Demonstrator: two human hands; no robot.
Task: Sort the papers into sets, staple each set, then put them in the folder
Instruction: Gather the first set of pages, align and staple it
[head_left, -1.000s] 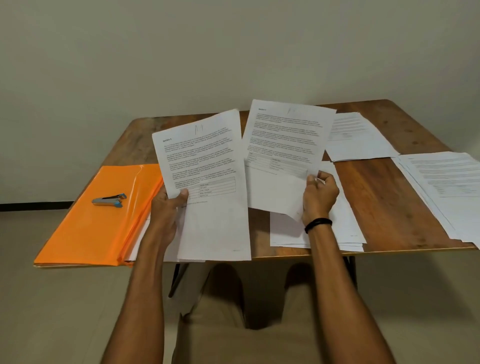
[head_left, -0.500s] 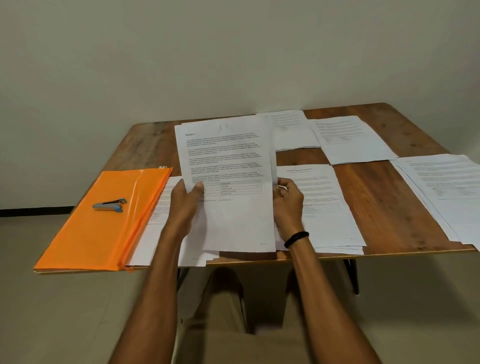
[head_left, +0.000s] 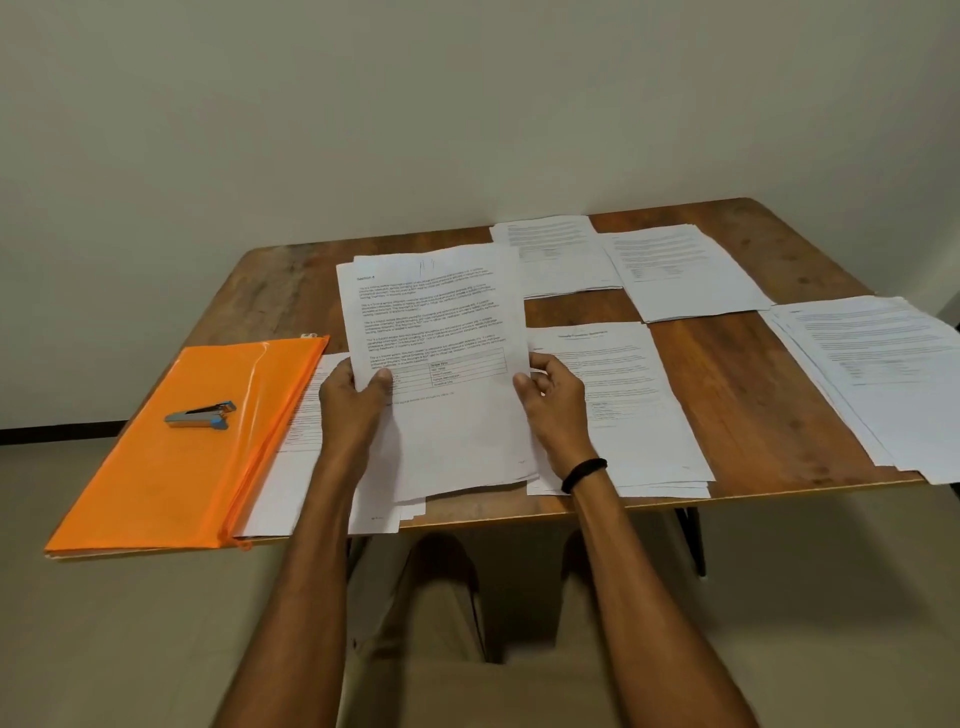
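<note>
At the front left corner of the table (head_left: 753, 395): orange folder (head_left: 171, 467), flat, overhanging the left and front edges. On top of it, near the middle: stapler (head_left: 200, 414), lying flat.

Just right of the folder, along the front edge: loose pile (head_left: 298, 431) of printed papers, touching the folder's right edge, partly hidden by the left forearm.

Left hand (head_left: 353, 400): closed on the left edge of the held sheets (head_left: 441, 338), thumb on the printed face, fingers curled behind.

Held sheets: several, roughly squared, raised and tilted above the front middle of the table.

Right hand (head_left: 553, 400): pinching the right edge of the same sheets, thumb in front, fingers behind. Black wristband (head_left: 584, 474) on that wrist.

Right of the hands, at the front edge: second pile (head_left: 634, 405). Near the far edge: two far piles (head_left: 680, 270) side by side. Along the right edge: fanned pile (head_left: 878, 374), overhanging the front edge.
</note>
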